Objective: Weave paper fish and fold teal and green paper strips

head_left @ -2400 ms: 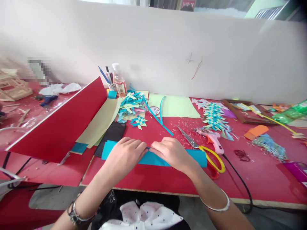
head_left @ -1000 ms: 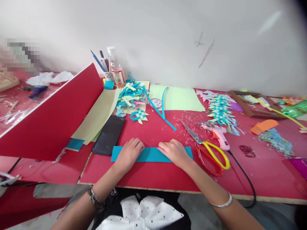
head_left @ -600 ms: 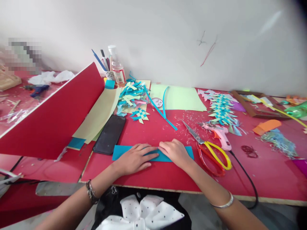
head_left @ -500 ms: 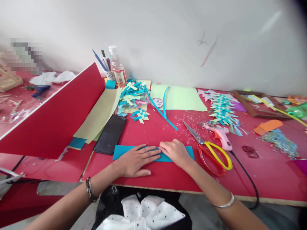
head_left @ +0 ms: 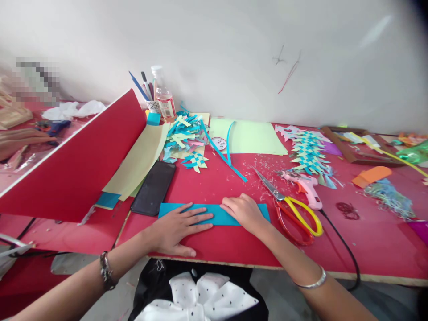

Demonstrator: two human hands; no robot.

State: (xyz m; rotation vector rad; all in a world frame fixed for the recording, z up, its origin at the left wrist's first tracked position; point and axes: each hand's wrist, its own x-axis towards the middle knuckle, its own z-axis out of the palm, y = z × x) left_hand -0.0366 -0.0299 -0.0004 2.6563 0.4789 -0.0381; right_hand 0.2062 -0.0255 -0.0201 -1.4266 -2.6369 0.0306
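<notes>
A folded blue paper strip (head_left: pixel 219 215) lies flat near the front edge of the red table (head_left: pixel 217 245). My left hand (head_left: pixel 175 225) rests on its left half, fingers stretched out flat and pointing right along the strip. My right hand (head_left: pixel 245 213) presses on the strip's right half with its fingers curled down; nothing is gripped in it that I can make out. The two hands are a short gap apart.
Yellow-handled scissors (head_left: pixel 294 211) and a pink glue gun (head_left: pixel 306 187) lie right of the strip, a black phone (head_left: pixel 154 187) to its left. A tilted red board (head_left: pixel 76 165), woven paper pieces (head_left: pixel 187 142), a green sheet (head_left: pixel 249 138) and a bottle (head_left: pixel 163 100) stand behind. Another person's hand (head_left: pixel 20 140) shows far left.
My left hand opened from curled to flat, slid right along the strip, then drew back left a little. The right hand stayed put. Another person's hand appeared at far left.
</notes>
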